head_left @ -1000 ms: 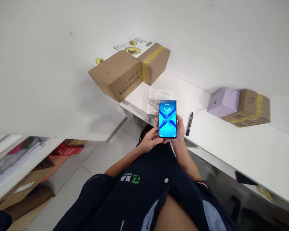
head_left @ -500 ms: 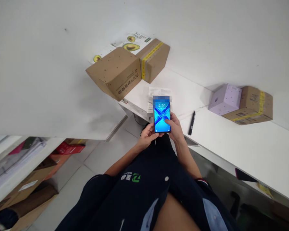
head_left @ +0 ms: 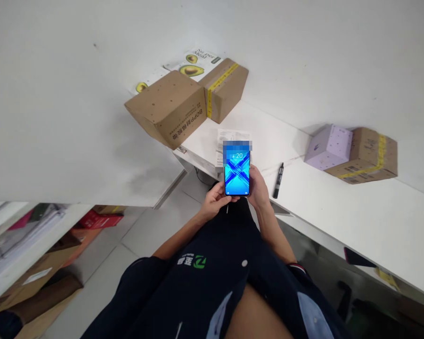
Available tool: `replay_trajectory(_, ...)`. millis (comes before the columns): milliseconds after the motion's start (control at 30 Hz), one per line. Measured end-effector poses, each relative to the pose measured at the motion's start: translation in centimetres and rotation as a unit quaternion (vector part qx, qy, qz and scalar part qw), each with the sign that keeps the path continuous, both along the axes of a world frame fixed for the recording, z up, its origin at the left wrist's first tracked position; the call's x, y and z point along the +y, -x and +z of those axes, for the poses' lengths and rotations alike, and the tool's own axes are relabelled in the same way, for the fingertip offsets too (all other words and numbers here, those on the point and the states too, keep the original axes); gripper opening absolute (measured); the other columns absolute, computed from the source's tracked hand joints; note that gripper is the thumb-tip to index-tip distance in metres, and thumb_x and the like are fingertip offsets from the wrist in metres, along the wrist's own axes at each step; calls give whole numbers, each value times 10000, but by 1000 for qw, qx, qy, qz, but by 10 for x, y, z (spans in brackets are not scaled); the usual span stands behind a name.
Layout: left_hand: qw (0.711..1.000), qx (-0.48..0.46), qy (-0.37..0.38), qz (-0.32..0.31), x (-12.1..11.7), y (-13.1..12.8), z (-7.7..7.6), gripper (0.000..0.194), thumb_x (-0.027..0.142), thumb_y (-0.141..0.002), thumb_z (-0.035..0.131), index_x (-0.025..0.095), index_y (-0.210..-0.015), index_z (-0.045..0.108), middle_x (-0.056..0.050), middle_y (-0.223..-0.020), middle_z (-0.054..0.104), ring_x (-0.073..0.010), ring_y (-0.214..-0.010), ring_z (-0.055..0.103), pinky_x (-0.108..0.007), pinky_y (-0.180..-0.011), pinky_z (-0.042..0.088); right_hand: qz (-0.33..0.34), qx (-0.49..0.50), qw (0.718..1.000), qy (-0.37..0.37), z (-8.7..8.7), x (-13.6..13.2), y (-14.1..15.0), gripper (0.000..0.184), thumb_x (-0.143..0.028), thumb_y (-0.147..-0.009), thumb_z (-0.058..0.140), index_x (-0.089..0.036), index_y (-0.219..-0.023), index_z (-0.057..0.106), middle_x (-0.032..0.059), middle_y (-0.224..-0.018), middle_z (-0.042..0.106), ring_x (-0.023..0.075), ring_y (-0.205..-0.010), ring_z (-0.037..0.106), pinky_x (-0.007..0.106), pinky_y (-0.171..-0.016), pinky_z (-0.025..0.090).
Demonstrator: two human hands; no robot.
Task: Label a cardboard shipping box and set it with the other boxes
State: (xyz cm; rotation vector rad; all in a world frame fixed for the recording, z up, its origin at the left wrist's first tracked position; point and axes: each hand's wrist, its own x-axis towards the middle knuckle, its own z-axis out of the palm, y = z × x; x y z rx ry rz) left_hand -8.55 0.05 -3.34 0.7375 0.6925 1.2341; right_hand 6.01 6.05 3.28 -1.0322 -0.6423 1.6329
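A smartphone (head_left: 237, 174) with a lit blue lock screen is held upright between my two hands, in front of the table edge. My left hand (head_left: 215, 200) grips its lower left corner, the thumb along the bottom edge. Along the right side, my right hand (head_left: 259, 188) holds the phone, its fingers partly hidden behind it. Printed paper sheets (head_left: 229, 134) lie on the table behind the phone, partly covered by it. A black marker (head_left: 278, 181) rests on the table to the right of my right hand.
Two cardboard boxes (head_left: 180, 106) stand at the back left, by white packages (head_left: 201, 59) with avocado pictures. Farther right are a lilac box (head_left: 328, 147) and a taped cardboard box (head_left: 369, 155). A shelf (head_left: 38, 221) with boxes and papers is at the lower left.
My right thumb has lifted off the phone's screen and moved to its right side. The phone stays in both hands, and the view has shifted slightly.
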Motion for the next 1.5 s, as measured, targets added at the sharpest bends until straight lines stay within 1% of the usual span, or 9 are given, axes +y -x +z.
replay_trajectory(267, 999, -32, 30, -24, -4, -4, 13, 607, 343, -725, 904, 197, -1256, 649, -81, -1040, 782, -249, -863, 780, -381, -807, 616, 95, 50, 993, 57, 3, 8, -3, 395, -616, -758, 664, -237, -868, 668, 28, -805, 761, 285, -955, 734, 401, -806, 605)
replay_trajectory(400, 998, -38, 39, -38, -6, -7, 17, 597, 349, -731, 899, 192, -1251, 652, -82, -1014, 786, -249, -860, 777, -393, -826, 612, 172, 83, 979, 68, 3, 5, -1, 594, -723, -763, 517, -232, -1045, 696, 85, -945, 789, 325, -1028, 732, 452, -795, 612)
replay_trajectory(533, 998, -42, 25, -43, -8, -11, 17, 600, 337, -734, 898, 198, -1262, 648, -80, -1022, 781, -241, -856, 776, -389, -823, 615, 188, 58, 978, 68, 1, 4, -1, 724, -764, -758, 426, -214, -1141, 700, 120, -1005, 789, 349, -1008, 734, 476, -747, 616)
replay_trajectory(633, 998, -30, 20, -42, -8, -12, 16, 604, 345, -736, 897, 192, -1263, 644, -90, -1039, 776, -253, -869, 774, -409, -834, 616, 184, 36, 980, 64, -1, 6, -1, 730, -751, -775, 418, -202, -1160, 706, 126, -1008, 788, 347, -979, 739, 475, -734, 622)
replay_trajectory(1000, 1000, -9, 2, -23, -8, -7, 18, 583, 343, -774, 867, 195, -1279, 616, -87, -1051, 771, -244, -874, 778, -397, -843, 617, 240, 120, 962, 55, 4, 9, 2, 683, -735, -808, 460, -234, -1220, 677, 107, -1116, 785, 330, -1062, 733, 497, -825, 627)
replay_trajectory(1167, 999, 37, -18, -11, -5, -3, 15, 601, 369, -801, 836, 192, -1323, 598, -106, -1097, 758, -246, -908, 764, -417, -874, 598, 143, 6, 990, 16, 1, 9, -6, 577, -694, -839, 487, -217, -1089, 696, 83, -1020, 781, 308, -1087, 716, 436, -835, 629)
replay_trajectory(1267, 994, 104, -45, 6, -3, -5, 15, 566, 371, -839, 783, 192, -1341, 590, -108, -1137, 743, -242, -975, 736, -424, -932, 576, 68, -93, 993, -33, -1, -3, -13, 551, -639, -857, 557, -235, -1221, 650, 61, -1129, 748, 265, -1128, 684, 408, -930, 595)
replay_trajectory(1400, 954, 279, -112, -5, 2, -15, 22, 474, 271, -827, 745, 202, -1287, 651, -91, -1091, 729, -258, -1012, 694, -434, -1009, 531, 19, -241, 968, -71, -5, -28, -22, 797, -485, -760, 773, -277, -1466, 468, 79, -1284, 663, 231, -1081, 668, 402, -960, 562)
replay_trajectory(1500, 919, 346, -180, -52, 6, -26, 26, 399, 242, -797, 745, 218, -1193, 709, -103, -1057, 722, -292, -1021, 676, -459, -1021, 518, -9, -287, 956, -65, -13, -40, -32, 836, -447, -744, 786, -290, -1481, 424, 79, -1235, 649, 217, -976, 667, 400, -881, 577)
